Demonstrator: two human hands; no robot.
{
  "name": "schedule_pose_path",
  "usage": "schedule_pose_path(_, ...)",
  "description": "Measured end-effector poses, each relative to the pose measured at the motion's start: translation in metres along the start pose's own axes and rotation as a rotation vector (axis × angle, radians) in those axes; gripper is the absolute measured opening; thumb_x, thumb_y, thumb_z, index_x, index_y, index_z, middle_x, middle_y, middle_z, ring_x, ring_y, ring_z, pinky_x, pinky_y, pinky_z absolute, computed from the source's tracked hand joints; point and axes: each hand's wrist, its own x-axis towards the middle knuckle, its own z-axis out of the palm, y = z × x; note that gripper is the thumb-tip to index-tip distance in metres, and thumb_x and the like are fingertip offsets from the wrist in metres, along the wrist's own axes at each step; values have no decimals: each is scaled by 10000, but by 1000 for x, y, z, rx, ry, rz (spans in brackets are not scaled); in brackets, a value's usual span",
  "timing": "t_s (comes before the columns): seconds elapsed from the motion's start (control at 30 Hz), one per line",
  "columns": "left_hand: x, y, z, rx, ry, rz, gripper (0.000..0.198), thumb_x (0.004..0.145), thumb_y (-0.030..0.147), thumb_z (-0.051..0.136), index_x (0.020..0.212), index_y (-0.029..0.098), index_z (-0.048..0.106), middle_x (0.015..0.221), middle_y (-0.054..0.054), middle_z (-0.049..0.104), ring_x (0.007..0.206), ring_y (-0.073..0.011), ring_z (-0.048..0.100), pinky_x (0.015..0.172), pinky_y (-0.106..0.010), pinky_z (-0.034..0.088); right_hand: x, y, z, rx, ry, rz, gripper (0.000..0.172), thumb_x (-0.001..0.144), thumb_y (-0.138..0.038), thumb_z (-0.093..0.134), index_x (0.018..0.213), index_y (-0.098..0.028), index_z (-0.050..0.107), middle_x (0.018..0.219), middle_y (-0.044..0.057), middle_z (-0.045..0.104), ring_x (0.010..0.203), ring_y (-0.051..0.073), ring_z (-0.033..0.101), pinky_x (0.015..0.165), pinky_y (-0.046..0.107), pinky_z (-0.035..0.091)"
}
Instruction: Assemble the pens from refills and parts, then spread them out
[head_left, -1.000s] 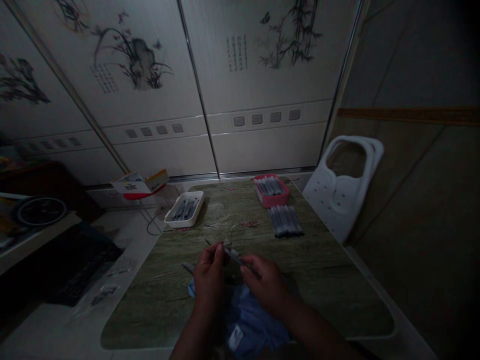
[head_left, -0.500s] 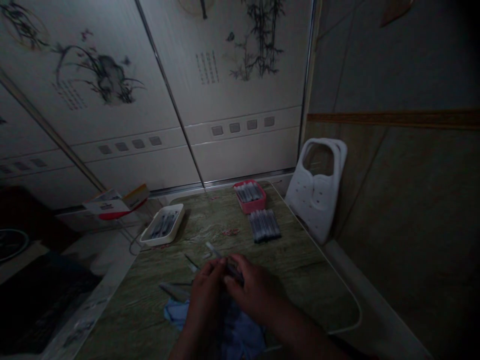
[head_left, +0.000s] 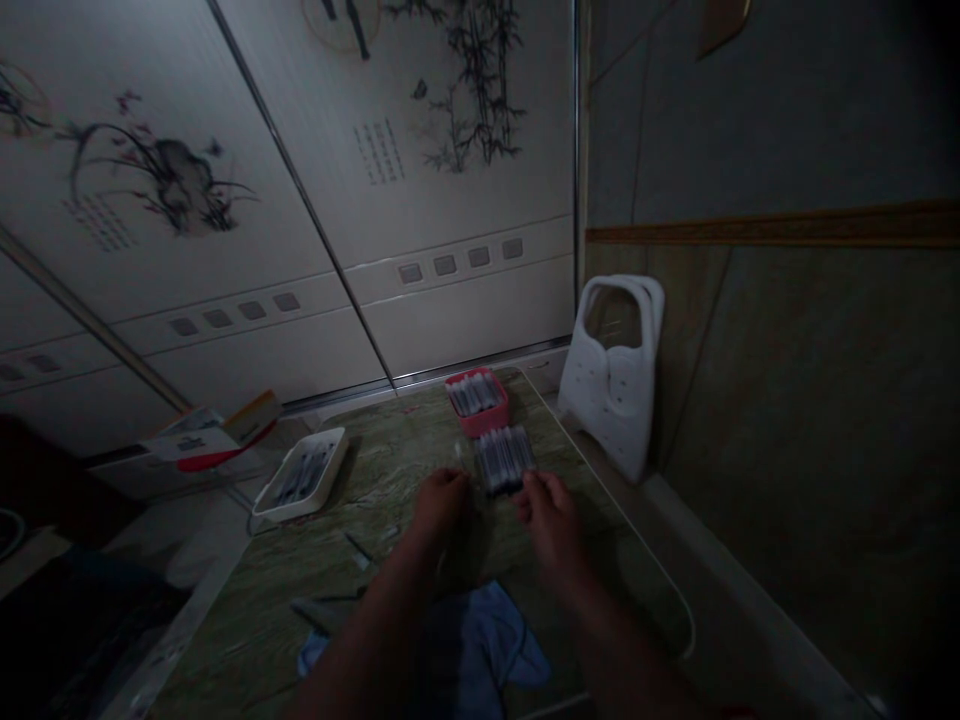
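Note:
Both my hands reach out over the green wood-grain table (head_left: 645, 590) to a neat row of dark pens (head_left: 504, 460) lying just in front of a pink tray (head_left: 476, 395) filled with more pens. My left hand (head_left: 442, 500) is curled at the row's left near corner, and a thin pale pen tip (head_left: 457, 451) sticks up from it. My right hand (head_left: 547, 510) is at the row's right near corner. Its fingers are bent and slightly apart, their tips by the pen ends, with nothing seen in them. The room is dim and both hands are a little blurred.
A white tray (head_left: 300, 475) with several pens sits at the table's left edge. A blue cloth (head_left: 487, 640) lies close to me, with loose pen parts (head_left: 358, 550) left of it. A white plastic chair back (head_left: 615, 370) leans on the right wall. Sliding painted doors stand behind.
My hands left the spot above the blue cloth and moved forward to the pen row by the pink tray. The view swung right.

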Motion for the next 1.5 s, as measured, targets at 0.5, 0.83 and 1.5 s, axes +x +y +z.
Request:
schedule_pose_path(0.5, 52, 8, 26, 400, 18, 11, 273, 876, 326, 633, 956, 112, 784, 814, -129, 771, 745, -211, 707, 618, -252, 451, 1, 4, 2, 37, -26, 35, 324, 857, -524, 647, 832, -201, 640, 645, -7, 601, 575, 146, 535, 523, 247, 386)
schedule_pose_path(0.83, 44, 4, 27, 377, 34, 104, 304, 833, 281, 676, 1076, 129, 779, 931, -127, 788, 828, -228, 723, 706, -275, 489, 2, 8, 3, 25, -36, 23, 312, 875, -501, 620, 839, -192, 639, 630, -16, 586, 557, 135, 517, 509, 241, 379)
schedule_pose_path(1.5, -62, -2, -42, -104, 75, 207, 412, 815, 491, 676, 1057, 160, 721, 884, -70, 728, 744, -169, 651, 662, -272, 497, -23, 2, 21, -137, -181, -10, 317, 866, -529, 582, 788, -224, 616, 598, -34, 549, 540, 153, 490, 520, 263, 371)
